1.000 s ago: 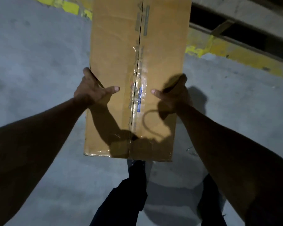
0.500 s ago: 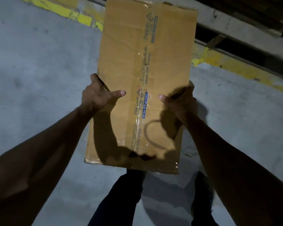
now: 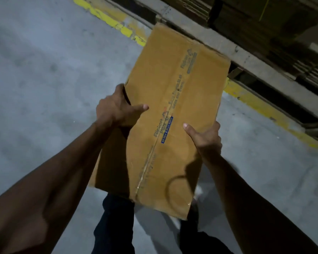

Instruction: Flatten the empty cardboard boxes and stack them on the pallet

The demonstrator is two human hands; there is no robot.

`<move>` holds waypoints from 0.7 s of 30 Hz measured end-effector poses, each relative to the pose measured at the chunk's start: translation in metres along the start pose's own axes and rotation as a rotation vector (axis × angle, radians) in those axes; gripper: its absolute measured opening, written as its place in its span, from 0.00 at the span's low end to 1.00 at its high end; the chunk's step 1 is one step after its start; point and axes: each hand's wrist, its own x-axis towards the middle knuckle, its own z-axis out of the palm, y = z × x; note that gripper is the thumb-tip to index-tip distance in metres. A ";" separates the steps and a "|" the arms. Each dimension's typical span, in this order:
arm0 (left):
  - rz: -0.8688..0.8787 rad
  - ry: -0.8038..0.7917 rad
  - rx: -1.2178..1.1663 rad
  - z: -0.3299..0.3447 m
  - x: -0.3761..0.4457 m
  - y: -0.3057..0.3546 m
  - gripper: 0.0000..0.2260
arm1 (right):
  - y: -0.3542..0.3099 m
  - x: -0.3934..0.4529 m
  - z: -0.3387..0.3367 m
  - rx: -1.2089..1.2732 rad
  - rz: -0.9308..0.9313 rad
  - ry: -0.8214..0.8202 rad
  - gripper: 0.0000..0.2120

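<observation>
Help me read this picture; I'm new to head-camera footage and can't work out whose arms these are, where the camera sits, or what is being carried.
The camera is worn on a person's head and looks forward and down, so the two arms are that person's own. The left hand and right hand grip opposite long edges of a brown cardboard box, thumbs on its taped top face. It is held in the air above a grey concrete floor marked with a worn yellow line. Below it are the person's dark trouser legs. At the top right is a wooden pallet carrying what looks like stacked cardboard.
</observation>
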 end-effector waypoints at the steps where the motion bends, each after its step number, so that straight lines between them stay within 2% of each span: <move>1: 0.003 0.017 0.020 -0.002 -0.007 0.003 0.42 | 0.009 -0.005 0.001 0.003 0.038 -0.028 0.52; 5: -0.073 -0.083 0.071 -0.003 -0.048 -0.004 0.36 | 0.049 -0.039 0.009 -0.039 0.138 -0.109 0.67; 7: -0.118 -0.114 0.053 0.011 -0.071 -0.022 0.35 | 0.071 -0.051 0.016 -0.109 0.149 -0.131 0.69; 12: -0.262 -0.123 -0.122 0.060 -0.139 -0.091 0.37 | 0.112 -0.088 0.031 -0.285 0.074 -0.202 0.57; 16: -0.406 -0.098 -0.312 0.107 -0.203 -0.159 0.35 | 0.136 -0.115 0.051 -0.398 -0.007 -0.274 0.52; 21: -0.588 -0.014 -0.527 0.169 -0.299 -0.235 0.31 | 0.173 -0.158 0.088 -0.579 -0.212 -0.339 0.47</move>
